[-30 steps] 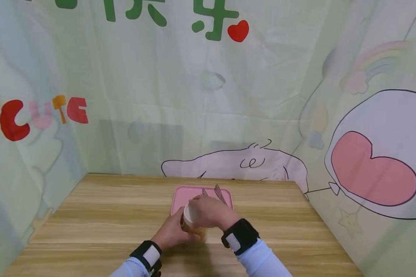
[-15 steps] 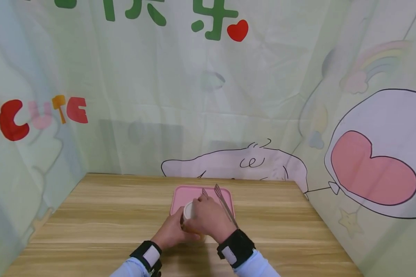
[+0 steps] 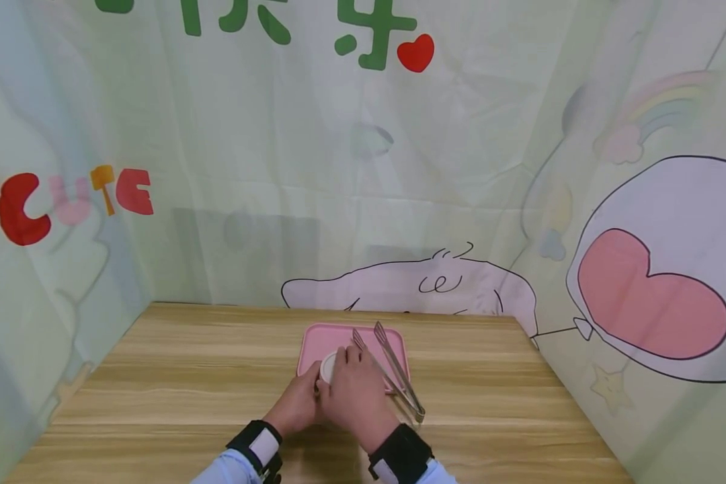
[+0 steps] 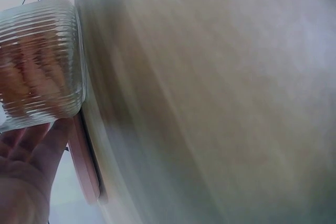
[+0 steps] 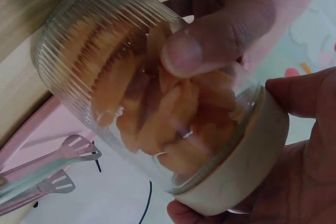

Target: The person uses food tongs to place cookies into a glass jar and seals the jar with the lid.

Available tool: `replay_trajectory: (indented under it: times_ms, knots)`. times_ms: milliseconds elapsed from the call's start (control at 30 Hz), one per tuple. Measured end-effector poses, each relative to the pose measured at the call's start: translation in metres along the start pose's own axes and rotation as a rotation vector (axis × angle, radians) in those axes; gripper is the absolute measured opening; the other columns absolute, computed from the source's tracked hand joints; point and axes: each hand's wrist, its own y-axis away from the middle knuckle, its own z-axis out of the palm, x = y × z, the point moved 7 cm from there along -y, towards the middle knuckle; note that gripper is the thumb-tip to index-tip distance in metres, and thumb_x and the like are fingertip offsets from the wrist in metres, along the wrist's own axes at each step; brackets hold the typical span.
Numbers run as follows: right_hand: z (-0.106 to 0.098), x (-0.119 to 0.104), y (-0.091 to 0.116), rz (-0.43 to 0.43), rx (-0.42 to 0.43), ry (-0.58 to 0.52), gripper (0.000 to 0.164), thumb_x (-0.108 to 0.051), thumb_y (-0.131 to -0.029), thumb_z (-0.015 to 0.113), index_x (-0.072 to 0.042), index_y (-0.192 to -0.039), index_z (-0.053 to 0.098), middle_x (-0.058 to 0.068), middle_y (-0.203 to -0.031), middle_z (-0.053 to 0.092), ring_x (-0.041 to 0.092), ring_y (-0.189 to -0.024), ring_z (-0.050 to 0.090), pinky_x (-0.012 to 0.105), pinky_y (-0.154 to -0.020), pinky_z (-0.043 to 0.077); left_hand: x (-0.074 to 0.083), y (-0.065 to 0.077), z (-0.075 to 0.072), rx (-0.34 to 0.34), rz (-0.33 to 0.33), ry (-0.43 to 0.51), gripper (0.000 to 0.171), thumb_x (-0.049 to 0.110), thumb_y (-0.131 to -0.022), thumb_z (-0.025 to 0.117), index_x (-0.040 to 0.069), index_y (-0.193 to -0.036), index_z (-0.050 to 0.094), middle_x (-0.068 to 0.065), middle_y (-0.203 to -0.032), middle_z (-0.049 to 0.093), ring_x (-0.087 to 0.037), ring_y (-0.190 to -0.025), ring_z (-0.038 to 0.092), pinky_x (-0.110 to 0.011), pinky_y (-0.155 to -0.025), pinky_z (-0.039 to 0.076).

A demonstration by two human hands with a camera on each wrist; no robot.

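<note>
A ribbed glass jar (image 5: pixel 113 77) with orange-brown, chip-like pieces inside is held just in front of the pink tray. My left hand (image 3: pixel 296 403) grips the jar body, its thumb (image 5: pixel 184 53) pressed along the glass in the right wrist view. My right hand (image 3: pixel 359 400) holds the white lid (image 3: pixel 328 366) from above. In the right wrist view, that hand's thumb and fingers grasp the lid from opposite sides, and the lid sits over the jar's mouth. The left wrist view shows the jar's ribbed base end close to the tabletop, fingers along its side.
Behind the jar lies a pink tray (image 3: pixel 320 336) on the wood-grain table (image 3: pixel 218 370). Metal tongs (image 3: pixel 402 373) with slotted tips rest across its right side, handle end toward me past the rim. A printed cloth (image 3: pixel 248 168) surrounds the table's back and sides.
My right hand has turned on the lid, its wrist swinging left and toward me, uncovering more of the tongs. My left hand and the jar stay in nearly the same place.
</note>
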Motion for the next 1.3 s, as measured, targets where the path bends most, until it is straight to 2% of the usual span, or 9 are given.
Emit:
replay_trajectory:
  times_ms: [133,233,400,467,567,700,1000,1300]
  knots:
    - [0.002,0.001,0.001,0.005,0.011,-0.016,0.071,-0.052,-0.101,0.056,0.007,-0.140,0.057,0.025,-0.139,0.059,0.035,-0.132,0.054,0.046,-0.112,0.042,0.001,0.000,0.000,0.002,0.001,0.010,0.063,0.005,-0.084,0.083,0.000,-0.137,0.050,-0.024,-0.134,0.062,-0.037,-0.120,0.062,-0.059,-0.102,0.048]
    - [-0.001,0.007,-0.001,-0.010,-0.023,-0.122,0.074,-0.054,-0.098,0.061,0.007,-0.141,0.056,0.026,-0.139,0.058,0.037,-0.128,0.055,0.048,-0.105,0.049,-0.002,-0.001,0.001,-0.022,-0.051,0.048,0.071,0.013,-0.083,0.087,0.001,-0.141,0.047,-0.023,-0.138,0.059,-0.038,-0.124,0.060,-0.058,-0.105,0.047]
    - [-0.012,0.022,-0.009,-0.093,-0.184,-0.335,0.082,-0.054,-0.084,0.079,-0.005,-0.147,0.055,0.020,-0.147,0.054,0.037,-0.125,0.056,0.052,-0.093,0.056,-0.006,-0.001,0.002,-0.050,-0.193,0.148,0.090,0.030,-0.076,0.094,0.005,-0.146,0.044,-0.018,-0.145,0.055,-0.039,-0.130,0.054,-0.061,-0.108,0.043]
    - [-0.015,0.026,-0.012,-0.151,-0.243,-0.371,0.081,-0.047,-0.081,0.084,-0.008,-0.147,0.056,0.016,-0.149,0.054,0.034,-0.124,0.057,0.050,-0.094,0.055,-0.006,0.000,0.002,-0.046,-0.215,0.171,0.092,0.031,-0.074,0.095,0.006,-0.146,0.045,-0.016,-0.146,0.055,-0.039,-0.132,0.052,-0.063,-0.110,0.041]
    - [-0.018,0.028,-0.016,-0.216,-0.285,-0.391,0.078,-0.035,-0.079,0.089,-0.010,-0.145,0.058,0.012,-0.143,0.059,0.027,-0.115,0.060,0.043,-0.093,0.056,-0.004,-0.001,0.003,-0.040,-0.212,0.171,0.090,0.030,-0.074,0.095,0.007,-0.145,0.046,-0.014,-0.145,0.055,-0.039,-0.134,0.051,-0.064,-0.111,0.038]
    - [-0.020,0.029,-0.017,-0.241,-0.272,-0.399,0.074,-0.031,-0.079,0.089,-0.008,-0.143,0.061,0.010,-0.135,0.064,0.023,-0.105,0.062,0.038,-0.089,0.057,-0.003,-0.002,0.003,-0.027,-0.203,0.157,0.090,0.029,-0.073,0.096,0.008,-0.145,0.046,-0.013,-0.144,0.057,-0.037,-0.132,0.052,-0.063,-0.111,0.039]
    - [-0.016,0.028,-0.014,-0.216,-0.194,-0.405,0.073,-0.035,-0.082,0.086,-0.006,-0.143,0.059,0.011,-0.139,0.061,0.023,-0.109,0.059,0.037,-0.089,0.056,-0.005,-0.003,0.005,0.011,-0.195,0.140,0.095,0.028,-0.072,0.097,0.006,-0.147,0.043,-0.016,-0.145,0.055,-0.039,-0.133,0.051,-0.063,-0.111,0.038]
    - [-0.003,0.027,-0.008,-0.117,-0.098,-0.451,0.070,-0.035,-0.083,0.082,-0.002,-0.140,0.059,0.015,-0.140,0.058,0.027,-0.117,0.057,0.042,-0.096,0.054,-0.009,-0.004,0.004,0.027,-0.177,0.136,0.095,0.028,-0.072,0.096,0.002,-0.147,0.043,-0.020,-0.146,0.054,-0.038,-0.133,0.052,-0.061,-0.113,0.038]
